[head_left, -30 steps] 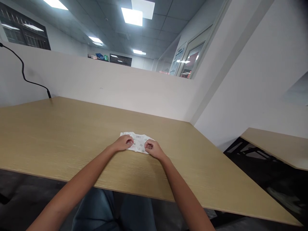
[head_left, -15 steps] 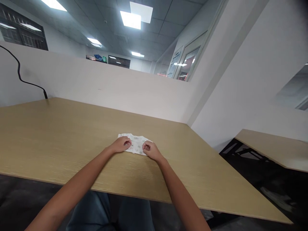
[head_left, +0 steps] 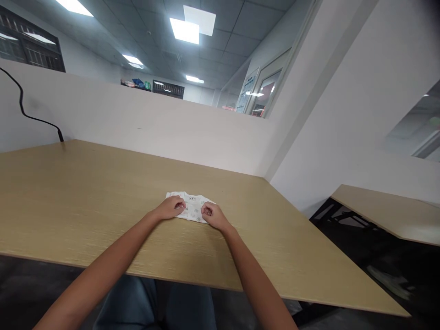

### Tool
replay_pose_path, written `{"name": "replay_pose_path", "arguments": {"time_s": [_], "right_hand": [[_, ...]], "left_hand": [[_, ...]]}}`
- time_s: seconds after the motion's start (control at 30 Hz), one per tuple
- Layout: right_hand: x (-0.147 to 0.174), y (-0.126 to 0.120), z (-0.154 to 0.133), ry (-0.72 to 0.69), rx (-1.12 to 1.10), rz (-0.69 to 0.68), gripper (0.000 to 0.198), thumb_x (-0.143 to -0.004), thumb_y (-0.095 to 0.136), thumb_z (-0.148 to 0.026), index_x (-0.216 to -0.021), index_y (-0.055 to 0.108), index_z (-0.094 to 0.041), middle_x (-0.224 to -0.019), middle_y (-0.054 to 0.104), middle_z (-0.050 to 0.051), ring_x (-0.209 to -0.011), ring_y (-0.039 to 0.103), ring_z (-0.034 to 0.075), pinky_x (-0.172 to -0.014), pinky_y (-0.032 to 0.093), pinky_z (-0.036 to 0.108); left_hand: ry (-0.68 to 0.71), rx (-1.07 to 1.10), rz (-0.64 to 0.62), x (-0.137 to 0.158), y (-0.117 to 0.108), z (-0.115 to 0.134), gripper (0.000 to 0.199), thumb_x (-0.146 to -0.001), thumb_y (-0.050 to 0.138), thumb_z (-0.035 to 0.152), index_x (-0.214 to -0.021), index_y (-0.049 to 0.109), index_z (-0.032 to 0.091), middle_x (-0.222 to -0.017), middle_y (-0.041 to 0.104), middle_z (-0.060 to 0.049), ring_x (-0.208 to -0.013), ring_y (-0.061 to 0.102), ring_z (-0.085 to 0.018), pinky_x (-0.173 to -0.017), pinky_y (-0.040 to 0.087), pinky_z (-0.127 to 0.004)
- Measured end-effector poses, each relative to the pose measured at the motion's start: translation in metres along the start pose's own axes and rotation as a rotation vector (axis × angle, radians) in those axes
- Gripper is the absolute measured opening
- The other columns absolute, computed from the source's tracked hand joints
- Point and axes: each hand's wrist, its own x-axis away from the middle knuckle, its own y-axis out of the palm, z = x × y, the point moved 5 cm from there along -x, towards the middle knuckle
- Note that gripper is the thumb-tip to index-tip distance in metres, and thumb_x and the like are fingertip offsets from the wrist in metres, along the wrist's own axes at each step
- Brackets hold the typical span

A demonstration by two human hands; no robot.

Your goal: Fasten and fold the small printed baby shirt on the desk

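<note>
A small white garment (head_left: 193, 211) with a scattered print lies folded flat on the tan table. At its upper middle, around a shallow neckline dip, a small dark-marked label shows. My left hand (head_left: 172, 207) rests on the left part of the garment, its fingers curled together at the cloth. On the right part, my right hand (head_left: 213, 215) has its fingers curled in the same way, thumb against fingers. Between the hands the middle of the cloth is visible. My fingertips partly hide what cloth they pinch.
The tan table (head_left: 103, 183) ends at a low white partition (head_left: 165, 130) behind and a white wall at the right. A black cable (head_left: 24, 112) hangs down to the table's far left corner. Another table (head_left: 385, 208) stands to the right.
The whole view has shifted slightly, with the scene a little further left. My hands keep the same place and curled pose on the garment.
</note>
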Motion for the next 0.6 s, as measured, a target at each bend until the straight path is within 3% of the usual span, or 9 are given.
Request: {"name": "replay_pose_path", "arguments": {"time_s": [0.4, 0.6], "right_hand": [[-0.0006, -0.0004, -0.0007, -0.009, 0.024, -0.009, 0.014, -0.063, 0.053, -0.012, -0.074, 0.057, -0.020, -0.070, 0.051, -0.003, -0.064, 0.044, 0.012, -0.061, 0.034, 0.023], [-0.0008, -0.0050, -0.0034, -0.047, 0.034, 0.066, 0.020, -0.062, 0.049, -0.011, -0.079, 0.056, -0.020, -0.074, 0.050, -0.002, -0.069, 0.045, 0.014, -0.064, 0.033, 0.024]], "left_hand": [[0.006, -0.008, -0.004, 0.0004, -0.0002, 0.0010, 0.021, -0.083, 0.057, 0.025, -0.094, 0.075, 0.019, -0.089, 0.070, -0.005, -0.082, 0.062, -0.018, -0.074, 0.045, -0.026], [0.008, -0.007, -0.009, -0.0001, 0.0001, 0.0005, 0.020, -0.083, 0.058, 0.025, -0.094, 0.074, 0.019, -0.090, 0.070, -0.005, -0.082, 0.061, -0.018, -0.075, 0.044, -0.026]]}}
